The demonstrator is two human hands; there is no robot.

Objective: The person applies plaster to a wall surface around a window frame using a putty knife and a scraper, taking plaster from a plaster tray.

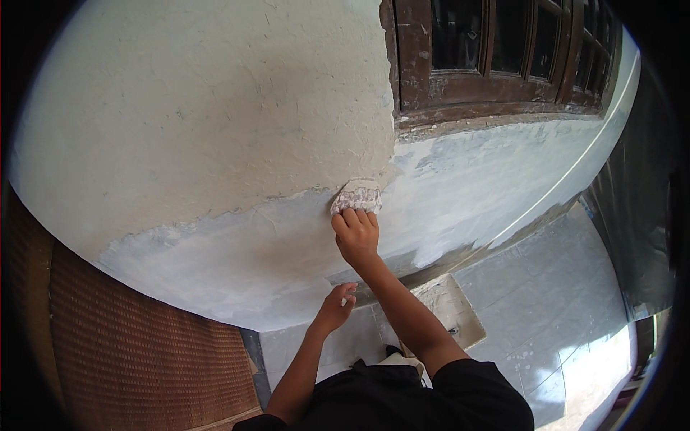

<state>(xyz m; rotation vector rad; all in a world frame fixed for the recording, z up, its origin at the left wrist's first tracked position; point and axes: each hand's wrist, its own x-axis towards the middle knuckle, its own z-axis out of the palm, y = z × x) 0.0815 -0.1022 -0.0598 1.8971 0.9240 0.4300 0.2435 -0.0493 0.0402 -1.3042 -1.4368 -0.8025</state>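
Observation:
A wide putty knife (358, 195), its face caked with white filler, lies against the wall (237, 237) just below and left of the window corner. Closed around it is my right hand (357, 235), with the arm stretched up toward the wall. The blade is at the border between the cream upper coat and the smoother grey-white lower band. Lower down, my left hand (336, 307) hangs in front of the wall with its fingers loosely bent and apart. Some white shows on those fingers, and I see no tool there.
A brown wooden window frame (489, 93) borders the wall at upper right. A rectangular tray (471, 332) of white filler sits on the grey tiled floor (517, 287), partly behind my right forearm. Brown woven matting (144, 337) stands at left; a dark sheet (636, 215) hangs at right.

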